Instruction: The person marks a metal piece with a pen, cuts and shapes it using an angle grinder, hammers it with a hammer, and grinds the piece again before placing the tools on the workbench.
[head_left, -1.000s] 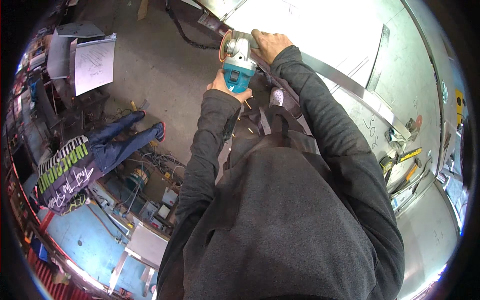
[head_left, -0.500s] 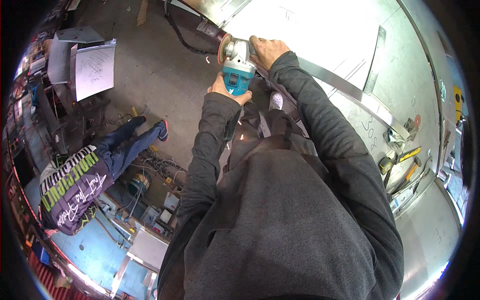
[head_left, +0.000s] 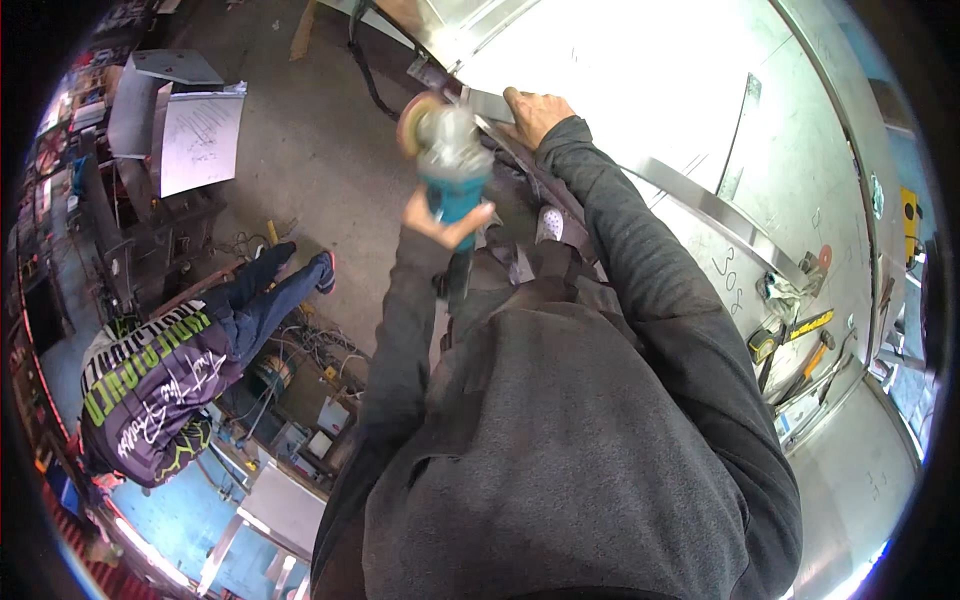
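My left hand [head_left: 440, 222] is wrapped round the teal body of an angle grinder [head_left: 455, 165], which is smeared by motion. Its reddish-brown disc [head_left: 415, 125] points away to the left and stands a little apart from the end of a long metal bar [head_left: 715, 212]. My right hand [head_left: 541, 116] grips that bar close to its near-left end, fingers over the top. From there the bar runs rightward along the edge of a pale metal worktable [head_left: 640, 60].
A yellow-black tape measure [head_left: 763, 345], a hammer [head_left: 820, 355] and a flat metal strip [head_left: 740, 135] lie on the worktable. On the left, another person [head_left: 165, 385] bends near a blue surface. Cables [head_left: 310, 345] tangle on the floor; bent sheet metal [head_left: 200, 140] stands behind.
The grinder in my left hand has come down toward me and away from the bar's end. Sparks seen earlier no longer show. My right hand stays on the bar.
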